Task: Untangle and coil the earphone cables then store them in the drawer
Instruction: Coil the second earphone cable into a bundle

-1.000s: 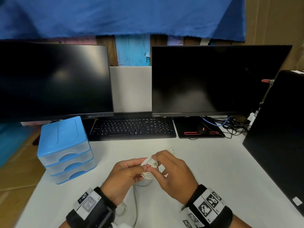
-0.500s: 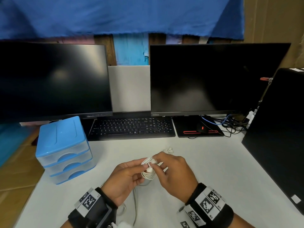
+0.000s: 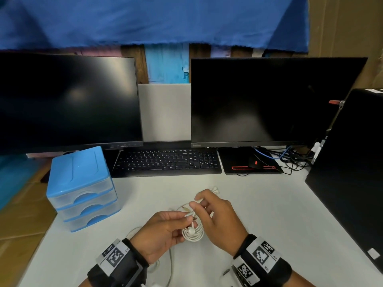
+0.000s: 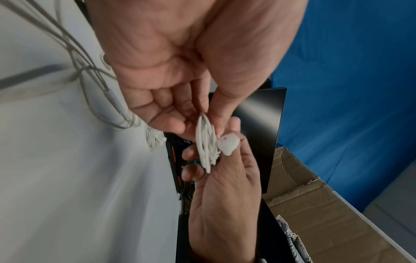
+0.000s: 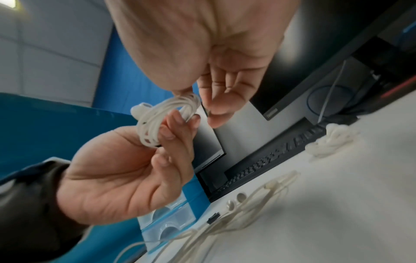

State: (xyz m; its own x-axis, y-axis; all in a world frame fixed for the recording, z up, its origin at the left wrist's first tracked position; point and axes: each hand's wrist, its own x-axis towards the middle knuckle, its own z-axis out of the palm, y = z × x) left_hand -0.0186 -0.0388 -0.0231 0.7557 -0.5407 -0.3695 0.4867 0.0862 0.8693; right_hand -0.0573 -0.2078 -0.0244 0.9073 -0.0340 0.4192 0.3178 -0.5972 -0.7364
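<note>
A white earphone cable (image 3: 193,235) wound into a small coil hangs between both hands above the white desk (image 3: 269,214), with one earbud (image 4: 228,144) sticking out. My left hand (image 3: 186,218) pinches the coil (image 5: 157,122) between thumb and fingers. My right hand (image 3: 196,204) pinches the cable's upper strand just above it, thumb against the coil's top. A second coiled white bundle (image 5: 331,142) lies on the desk beyond my right hand. Another loose earphone set (image 5: 247,204) is spread out under my left wrist. The blue three-drawer box (image 3: 80,189) stands to the left with its drawers closed.
A black keyboard (image 3: 165,162) and mouse pad (image 3: 248,164) lie beyond the hands, under two dark monitors (image 3: 269,100). A black panel (image 3: 352,172) fills the right side. Tangled wires (image 3: 294,160) lie at the back right. A cardboard box (image 4: 315,204) is off the desk.
Both hands stayed close together over the same spot. The coil now hangs a little lower beneath my left fingers, with an earbud showing. My right fingers have shifted along the upper strand.
</note>
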